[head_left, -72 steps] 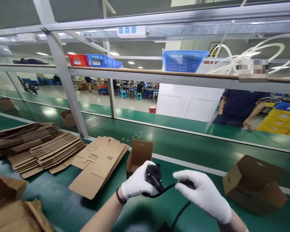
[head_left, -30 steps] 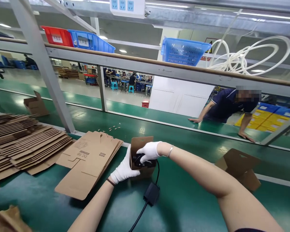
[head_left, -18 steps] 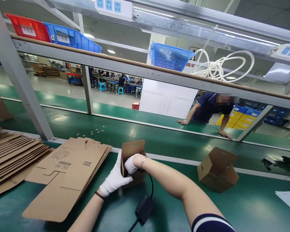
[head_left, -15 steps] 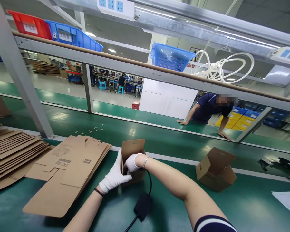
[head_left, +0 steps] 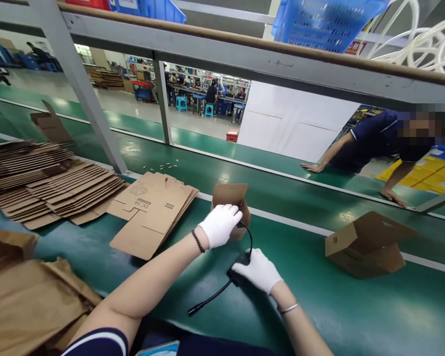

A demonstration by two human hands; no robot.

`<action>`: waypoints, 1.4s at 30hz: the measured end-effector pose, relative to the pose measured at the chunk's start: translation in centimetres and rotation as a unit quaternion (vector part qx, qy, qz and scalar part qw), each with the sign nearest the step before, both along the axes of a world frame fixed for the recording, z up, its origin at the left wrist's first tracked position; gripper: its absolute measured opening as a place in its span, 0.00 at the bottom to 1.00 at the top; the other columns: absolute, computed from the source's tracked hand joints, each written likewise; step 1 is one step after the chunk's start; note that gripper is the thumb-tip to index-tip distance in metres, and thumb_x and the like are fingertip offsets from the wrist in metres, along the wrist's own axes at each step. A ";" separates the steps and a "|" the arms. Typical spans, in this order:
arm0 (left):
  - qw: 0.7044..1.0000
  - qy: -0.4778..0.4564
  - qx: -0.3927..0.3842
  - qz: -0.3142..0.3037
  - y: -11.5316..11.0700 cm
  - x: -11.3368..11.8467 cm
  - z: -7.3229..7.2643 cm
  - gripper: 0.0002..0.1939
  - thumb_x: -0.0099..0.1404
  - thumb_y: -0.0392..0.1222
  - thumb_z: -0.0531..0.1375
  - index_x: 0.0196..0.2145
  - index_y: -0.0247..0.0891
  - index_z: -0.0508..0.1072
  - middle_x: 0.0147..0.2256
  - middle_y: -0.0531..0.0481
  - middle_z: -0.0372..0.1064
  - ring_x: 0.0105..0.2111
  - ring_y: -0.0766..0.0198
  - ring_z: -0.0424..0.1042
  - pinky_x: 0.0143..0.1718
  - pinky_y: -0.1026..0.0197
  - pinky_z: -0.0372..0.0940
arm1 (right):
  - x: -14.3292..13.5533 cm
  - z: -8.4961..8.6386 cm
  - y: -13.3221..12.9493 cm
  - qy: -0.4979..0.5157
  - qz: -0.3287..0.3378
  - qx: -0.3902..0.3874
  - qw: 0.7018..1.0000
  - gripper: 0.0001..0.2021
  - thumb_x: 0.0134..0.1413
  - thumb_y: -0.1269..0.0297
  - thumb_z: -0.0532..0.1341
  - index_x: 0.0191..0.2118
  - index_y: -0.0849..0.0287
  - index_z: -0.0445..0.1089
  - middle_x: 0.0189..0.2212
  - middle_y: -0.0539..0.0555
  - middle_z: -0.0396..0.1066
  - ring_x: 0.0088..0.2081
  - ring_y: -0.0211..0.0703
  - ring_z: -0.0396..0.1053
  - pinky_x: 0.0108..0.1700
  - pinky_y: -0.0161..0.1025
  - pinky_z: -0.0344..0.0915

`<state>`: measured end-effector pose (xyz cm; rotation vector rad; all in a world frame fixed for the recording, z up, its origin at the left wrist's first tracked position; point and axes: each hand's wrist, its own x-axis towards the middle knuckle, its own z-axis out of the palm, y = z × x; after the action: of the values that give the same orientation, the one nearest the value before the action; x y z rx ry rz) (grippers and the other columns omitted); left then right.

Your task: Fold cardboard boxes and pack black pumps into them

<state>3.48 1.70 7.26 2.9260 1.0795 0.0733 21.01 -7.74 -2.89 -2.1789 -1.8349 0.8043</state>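
My left hand, in a white glove, lies over the mouth of a small open cardboard box whose back flap stands up. Its fingers are curled there, and what they grip is hidden. A black cable runs from beside these fingers down to a small black in-line box. My right hand, also gloved, is closed on that in-line box just above the green bench. From its lower end a short lead with a plug points toward the front left.
Flat cardboard blanks lie left of the box, beside a larger stack. Another open carton stands at right. Brown paper packaging fills the near left. A co-worker leans on the far bench behind a metal frame.
My right hand has come out of the cardboard box and taken hold of the black in-line box. My left hand has shifted from the box's side to its mouth. The view has turned downward.
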 end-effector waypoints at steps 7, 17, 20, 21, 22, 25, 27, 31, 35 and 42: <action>0.988 0.108 -0.024 0.111 0.8 2.5 -2.1 0.13 0.66 0.46 0.60 0.41 0.33 0.73 0.39 0.45 0.73 0.41 0.57 0.73 0.46 0.49 0.66 | 1.9 -3.1 -2.5 0.541 -0.054 0.090 0.834 0.20 0.37 0.55 0.69 0.37 0.57 0.66 0.41 0.57 0.76 0.32 0.42 0.67 0.35 0.38 0.63; 0.988 0.146 0.010 0.044 0.9 2.0 -1.5 0.12 0.53 0.33 0.63 0.38 0.33 0.77 0.37 0.33 0.77 0.37 0.42 0.76 0.37 0.49 0.62 | 5.0 -4.4 -4.1 0.633 0.064 -0.120 0.762 0.40 0.15 0.51 0.78 0.42 0.63 0.71 0.24 0.46 0.67 0.19 0.29 0.57 0.22 0.30 0.54; 0.988 0.150 0.015 0.045 1.0 1.9 -1.6 0.12 0.54 0.33 0.63 0.38 0.33 0.77 0.37 0.33 0.77 0.37 0.43 0.76 0.37 0.50 0.62 | 5.8 -0.7 -4.1 0.342 0.045 -0.058 0.937 0.27 0.19 0.51 0.76 0.27 0.61 0.68 0.23 0.47 0.66 0.25 0.36 0.62 0.27 0.33 0.58; 0.987 0.151 0.016 0.044 1.0 1.9 -1.7 0.12 0.55 0.33 0.62 0.38 0.33 0.77 0.37 0.33 0.77 0.37 0.43 0.76 0.37 0.50 0.62 | 6.2 0.8 -4.1 0.189 0.043 -0.020 0.981 0.22 0.26 0.53 0.74 0.26 0.60 0.68 0.24 0.47 0.67 0.27 0.38 0.64 0.29 0.33 0.58; 0.987 0.152 0.016 0.042 1.0 1.9 -1.7 0.12 0.55 0.33 0.62 0.39 0.33 0.77 0.37 0.33 0.77 0.37 0.43 0.76 0.37 0.50 0.62 | 6.8 2.3 -3.9 0.034 0.033 0.022 0.999 0.16 0.34 0.55 0.71 0.26 0.59 0.68 0.25 0.48 0.69 0.28 0.40 0.66 0.30 0.34 0.58; 0.987 0.153 0.018 0.040 0.7 2.1 -1.8 0.12 0.55 0.34 0.62 0.39 0.33 0.77 0.37 0.34 0.77 0.38 0.43 0.75 0.37 0.50 0.62 | 8.6 5.5 -2.6 -0.276 -0.030 0.136 0.951 0.04 0.51 0.63 0.60 0.32 0.57 0.69 0.28 0.52 0.73 0.29 0.44 0.70 0.29 0.35 0.58; 0.988 0.150 0.022 0.042 0.4 2.2 -1.8 0.11 0.57 0.34 0.61 0.39 0.33 0.77 0.37 0.34 0.77 0.38 0.45 0.75 0.38 0.50 0.61 | 9.6 6.2 -0.8 -0.355 -0.064 0.251 0.898 0.06 0.52 0.70 0.57 0.35 0.57 0.69 0.32 0.56 0.76 0.29 0.45 0.72 0.28 0.35 0.59; 0.988 0.143 0.026 0.044 0.0 2.4 -2.2 0.09 0.58 0.35 0.61 0.38 0.34 0.78 0.36 0.35 0.77 0.38 0.47 0.75 0.39 0.50 0.60 | 9.2 5.3 3.7 -0.341 0.011 0.577 0.742 0.13 0.50 0.76 0.56 0.43 0.58 0.67 0.46 0.63 0.76 0.31 0.43 0.74 0.31 0.37 0.65; 0.991 0.126 0.033 0.035 0.1 2.0 -2.8 0.12 0.56 0.38 0.63 0.38 0.33 0.78 0.36 0.35 0.77 0.38 0.46 0.75 0.42 0.48 0.60 | 6.6 3.8 6.6 -0.154 0.282 0.583 0.746 0.15 0.50 0.68 0.57 0.46 0.57 0.65 0.53 0.64 0.72 0.49 0.49 0.73 0.42 0.44 0.71; 0.997 0.072 0.016 0.005 0.9 1.8 -4.2 0.12 0.54 0.37 0.63 0.37 0.30 0.78 0.34 0.34 0.77 0.39 0.45 0.74 0.53 0.43 0.55 | 2.1 5.1 7.7 -0.036 0.195 0.341 0.919 0.15 0.54 0.65 0.57 0.48 0.58 0.67 0.47 0.63 0.75 0.49 0.51 0.73 0.50 0.48 0.69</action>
<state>5.26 2.65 3.07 2.9950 1.1194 -0.1250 23.08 -0.02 2.21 -1.4428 -2.1838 0.0790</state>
